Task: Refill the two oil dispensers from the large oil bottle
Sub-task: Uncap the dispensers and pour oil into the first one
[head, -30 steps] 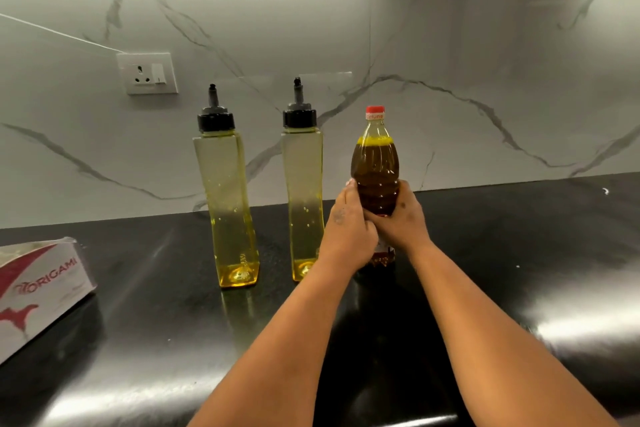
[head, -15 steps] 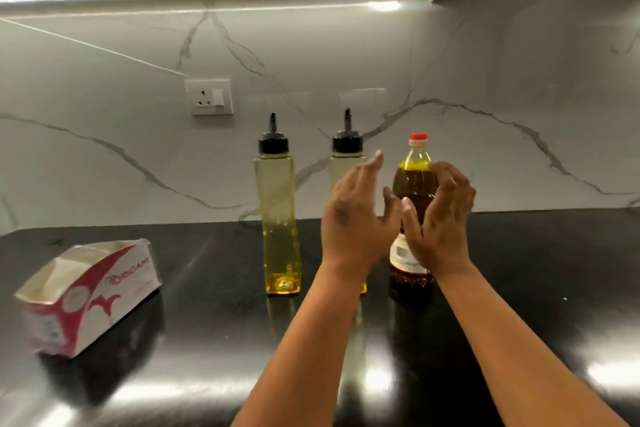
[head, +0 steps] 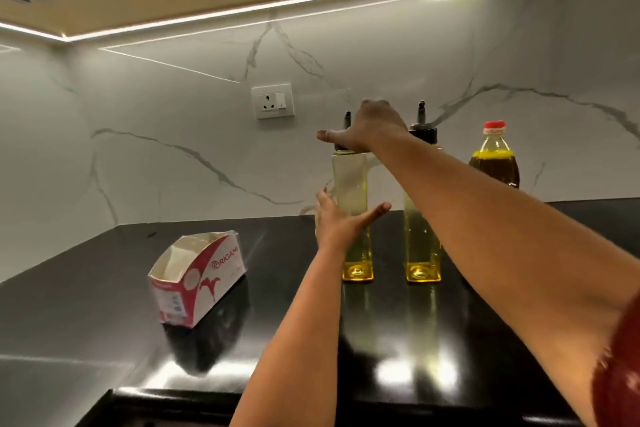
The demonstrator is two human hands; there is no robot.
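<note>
Two tall, square, clear oil dispensers with black spout caps stand on the black counter, each with a little yellow oil at the bottom. My left hand (head: 341,222) is spread open at the middle of the left dispenser (head: 350,184), thumb on one side and fingers on the other. My right hand (head: 363,126) lies over that dispenser's cap, thumb stretched out to the left, and hides most of the cap. The right dispenser (head: 420,239) stands untouched behind my right forearm. The large oil bottle (head: 494,163), with a red cap and dark oil, stands at the far right.
An open white-and-red Origami carton (head: 199,276) lies on the counter (head: 104,288) to the left of the dispensers. A wall socket (head: 273,101) sits on the marble backsplash. Cabinets with a light strip hang overhead. The counter's front edge runs along the bottom.
Both hands have left the large oil bottle and moved left to the left dispenser. The camera has swung left and up, so the bottles now sit right of centre.
</note>
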